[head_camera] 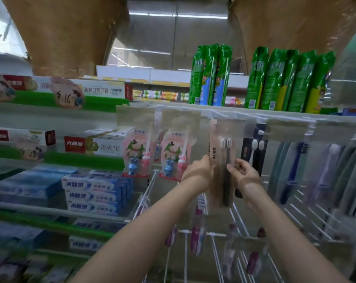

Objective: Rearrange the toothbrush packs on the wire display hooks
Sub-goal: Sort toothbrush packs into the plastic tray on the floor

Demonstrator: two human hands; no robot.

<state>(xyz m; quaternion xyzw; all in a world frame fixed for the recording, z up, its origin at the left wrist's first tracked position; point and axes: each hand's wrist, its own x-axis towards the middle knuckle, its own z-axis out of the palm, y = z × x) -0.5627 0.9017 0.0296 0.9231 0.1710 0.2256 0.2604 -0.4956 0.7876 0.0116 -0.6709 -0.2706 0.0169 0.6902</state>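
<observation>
A beige AUBO twin toothbrush pack (pixel 222 152) hangs from a wire hook in the middle of the rack. My left hand (pixel 199 172) grips its left edge at mid height. My right hand (pixel 243 173) pinches its right edge, fingers curled round the clear plastic. Just behind to the right hangs a black twin pack (pixel 256 150). Two pink children's packs with rabbit toys (pixel 137 154) (pixel 175 156) hang to the left. Blue and lilac single toothbrush packs (pixel 295 170) hang to the right.
White wire rack (pixel 254 223) runs below, with more pink and purple packs (pixel 197 227) on lower hooks. Green packs (pixel 209 76) stand on the top shelf. Toothpaste boxes (pixel 93 193) fill the shelves at left. Two brown paper shapes hang overhead.
</observation>
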